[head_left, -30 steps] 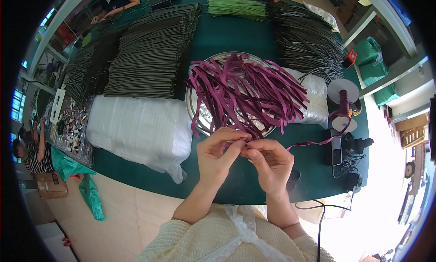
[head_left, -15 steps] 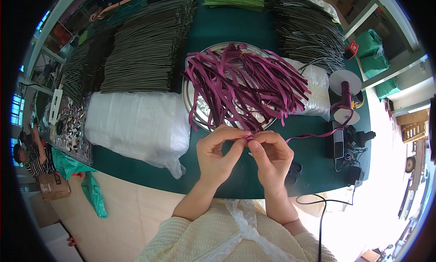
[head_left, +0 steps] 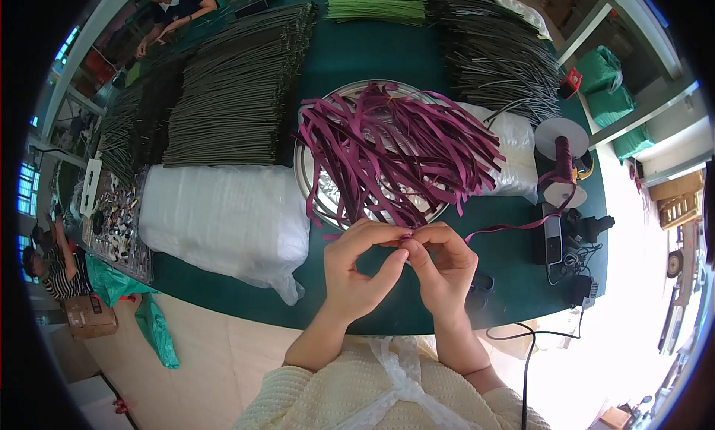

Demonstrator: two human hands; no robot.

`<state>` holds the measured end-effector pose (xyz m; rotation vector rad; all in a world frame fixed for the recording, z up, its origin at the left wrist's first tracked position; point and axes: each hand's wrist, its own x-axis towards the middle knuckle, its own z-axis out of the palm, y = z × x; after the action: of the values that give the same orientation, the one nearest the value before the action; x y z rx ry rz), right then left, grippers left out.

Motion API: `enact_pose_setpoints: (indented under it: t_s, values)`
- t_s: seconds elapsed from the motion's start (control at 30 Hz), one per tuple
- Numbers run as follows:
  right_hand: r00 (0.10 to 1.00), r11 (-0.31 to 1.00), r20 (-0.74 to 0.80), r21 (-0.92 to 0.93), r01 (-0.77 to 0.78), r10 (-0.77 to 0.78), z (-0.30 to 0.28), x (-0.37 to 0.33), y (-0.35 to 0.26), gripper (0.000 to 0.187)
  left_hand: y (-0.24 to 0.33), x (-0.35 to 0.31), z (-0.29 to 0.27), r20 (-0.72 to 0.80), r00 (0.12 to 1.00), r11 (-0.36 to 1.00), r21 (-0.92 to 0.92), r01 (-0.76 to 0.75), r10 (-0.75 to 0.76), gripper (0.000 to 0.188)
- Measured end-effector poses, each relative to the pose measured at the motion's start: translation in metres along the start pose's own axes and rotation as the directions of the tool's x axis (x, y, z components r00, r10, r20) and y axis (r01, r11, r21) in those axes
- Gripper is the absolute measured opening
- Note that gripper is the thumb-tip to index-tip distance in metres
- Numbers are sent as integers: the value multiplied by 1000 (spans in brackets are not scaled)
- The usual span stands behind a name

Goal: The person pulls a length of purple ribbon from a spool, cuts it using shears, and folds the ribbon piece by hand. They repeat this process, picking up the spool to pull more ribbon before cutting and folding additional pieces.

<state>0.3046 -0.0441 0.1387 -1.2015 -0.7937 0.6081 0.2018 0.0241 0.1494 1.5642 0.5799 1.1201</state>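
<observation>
My left hand (head_left: 353,279) and my right hand (head_left: 445,277) meet at the fingertips over the near part of the table. Both pinch a purple ribbon (head_left: 407,237), of which only a small bit shows between the fingers. From behind my right hand a length of ribbon (head_left: 510,226) runs right to a spool (head_left: 562,160) with white round flanges. Just beyond my hands, a loose heap of purple cut ribbons (head_left: 406,150) spreads over a round silver tray (head_left: 301,178) and hangs past its rim.
Dark green wire stems (head_left: 227,102) lie stacked at left, more stems (head_left: 495,54) at far right. A plastic-wrapped white bundle (head_left: 223,221) flanks the tray. Black adapters and cables (head_left: 570,240) sit at right. A co-worker's hand (head_left: 153,39) shows at far left.
The table and its contents sit slightly lower in the picture. My hands stay joined at the ribbon, with the fingers shifted a little around it. The far co-worker shows more fully.
</observation>
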Motion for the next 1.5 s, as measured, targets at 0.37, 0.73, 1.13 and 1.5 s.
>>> enact_pose_setpoints:
  t_s: [0.37,0.73,1.13,1.5]
  values:
    - [915,725,44,-597,345,-400,-94,34,-36,17,-14,-2,-14,-84,996,997,-70,-18,12,7]
    - [967,408,-214,-877,-253,140,-293,108,-28,23,-26,-18,-41,330,934,111,-942,317,137,13]
    - [933,736,-244,-677,32,-266,-286,124,-157,29,4,-43,-173,-175,965,902,-420,104,-193,22]
    - [913,896,191,344,282,-361,-187,105,-182,34,2,50,19,413,904,908,-412,79,109,9]
